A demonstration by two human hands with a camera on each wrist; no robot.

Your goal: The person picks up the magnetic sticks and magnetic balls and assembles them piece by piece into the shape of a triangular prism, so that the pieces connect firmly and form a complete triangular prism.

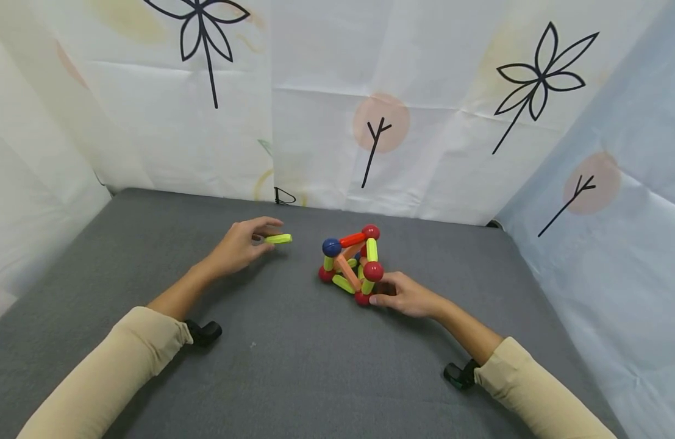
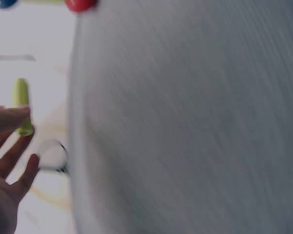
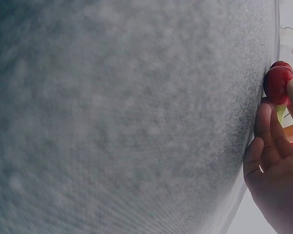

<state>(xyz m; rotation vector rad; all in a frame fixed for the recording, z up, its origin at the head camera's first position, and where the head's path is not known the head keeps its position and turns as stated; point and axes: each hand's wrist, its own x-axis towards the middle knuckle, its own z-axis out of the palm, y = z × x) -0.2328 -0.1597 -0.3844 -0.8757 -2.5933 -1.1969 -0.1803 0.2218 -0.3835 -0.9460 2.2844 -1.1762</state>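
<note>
My left hand (image 1: 238,245) pinches a yellow-green rod (image 1: 280,238) between thumb and fingers, held to the left of a structure of balls and rods. In the left wrist view the same rod (image 2: 21,92) points upward from the fingertips. The structure has red balls, a blue ball (image 1: 332,247), a red rod (image 1: 352,239), orange rods (image 1: 347,272) and yellow-green rods. At its near right corner my right hand (image 1: 408,296) grips the lower red ball (image 1: 362,299). The right wrist view shows the thumb against this red ball (image 3: 277,85). Some far parts are hidden behind nearer ones.
Everything stands on a grey cloth-covered table (image 1: 293,366). A white patterned curtain (image 1: 326,110) hangs at its back edge, with more hanging fabric along both sides. Black wrist devices (image 1: 204,333) sit at both sleeves.
</note>
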